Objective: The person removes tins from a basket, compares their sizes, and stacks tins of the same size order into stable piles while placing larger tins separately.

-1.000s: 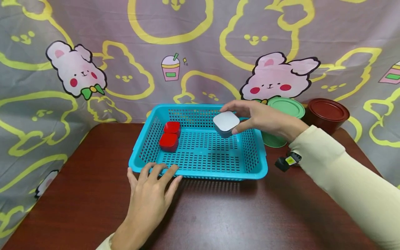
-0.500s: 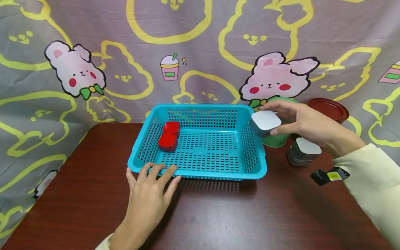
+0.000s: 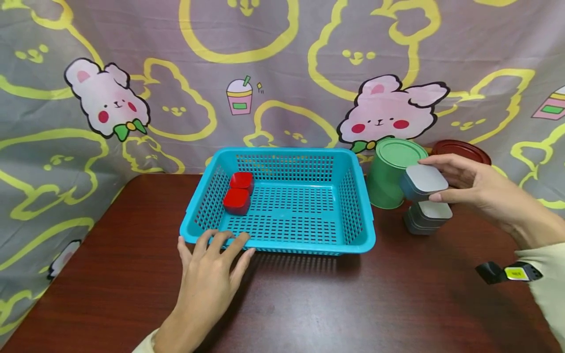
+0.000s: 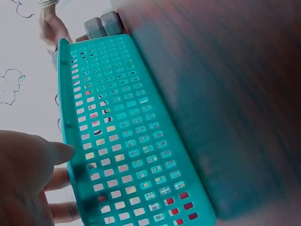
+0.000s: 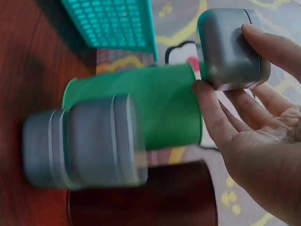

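My right hand [image 3: 490, 196] pinches a small grey square tin [image 3: 426, 178] with a pale lid between thumb and fingers. In the right wrist view, this tin [image 5: 230, 49] hangs apart from a stack of two similar tins [image 5: 89, 141]. The stacked tins [image 3: 427, 218] stand on the table, right of a turquoise plastic basket [image 3: 282, 246]. My left hand [image 3: 209, 274] grips the basket's near rim, its fingers over the edge and its thumb on the outer side. Inside the basket, two red square tins [image 3: 237, 200] sit side by side at the left.
A green lidded canister [image 3: 388, 171] stands just right of the basket, behind the tin stack. Beside it is a dark red canister [image 3: 463, 149], partly hidden by my right hand. A patterned curtain [image 3: 282, 73] hangs behind the brown table [image 3: 309, 304].
My right hand has carried the grey tin from above the basket rightward, out over the tin stack. The stack has come into view. My left hand has stayed on the rim.
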